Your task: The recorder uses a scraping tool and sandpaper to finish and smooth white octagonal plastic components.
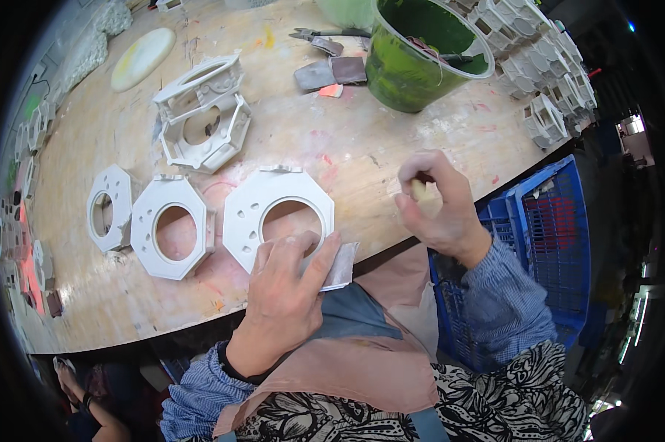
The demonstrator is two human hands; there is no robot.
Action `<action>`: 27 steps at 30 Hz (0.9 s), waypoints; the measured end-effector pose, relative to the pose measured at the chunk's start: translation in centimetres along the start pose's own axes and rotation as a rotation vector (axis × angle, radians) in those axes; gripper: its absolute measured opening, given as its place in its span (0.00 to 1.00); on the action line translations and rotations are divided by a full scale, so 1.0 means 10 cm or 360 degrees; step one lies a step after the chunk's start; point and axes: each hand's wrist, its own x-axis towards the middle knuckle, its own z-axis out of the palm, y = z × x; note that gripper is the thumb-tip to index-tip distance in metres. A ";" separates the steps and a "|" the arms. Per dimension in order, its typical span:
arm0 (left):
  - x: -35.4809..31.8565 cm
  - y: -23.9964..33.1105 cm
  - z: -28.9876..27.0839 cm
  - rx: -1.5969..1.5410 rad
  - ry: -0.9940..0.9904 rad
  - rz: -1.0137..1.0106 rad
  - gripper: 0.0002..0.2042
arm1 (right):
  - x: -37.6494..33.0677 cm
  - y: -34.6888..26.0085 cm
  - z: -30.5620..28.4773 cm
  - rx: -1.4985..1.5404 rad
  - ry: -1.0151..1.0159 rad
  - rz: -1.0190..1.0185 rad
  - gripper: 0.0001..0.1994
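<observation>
My left hand [284, 283] presses on the near edge of a white octagonal frame [240, 210], its fingers bent over the rim of the round hole. A grey sheet of sandpaper [343, 267] sticks out beside that hand's thumb; how it is held there is hidden. Out to the right, over the table's front edge, my right hand [444, 206] is curled round a small pale-yellow piece [424, 193] of a kind I cannot make out. Two similar white octagonal frames, one in the middle [172, 228] and one farther left [110, 208], stand beside the first.
Behind the frames lies an open white octagonal casing [203, 121]. A green-stained bucket [413, 70], pliers [325, 32] and sandpaper scraps [331, 72] are at the back. White parts are stacked [546, 66] far right. A blue crate [561, 243] stands below the table's right edge.
</observation>
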 end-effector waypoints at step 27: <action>-0.08 -0.01 0.05 0.0241 -0.0074 0.0113 0.27 | 0.06 -0.23 0.43 0.1383 0.0024 0.0168 0.27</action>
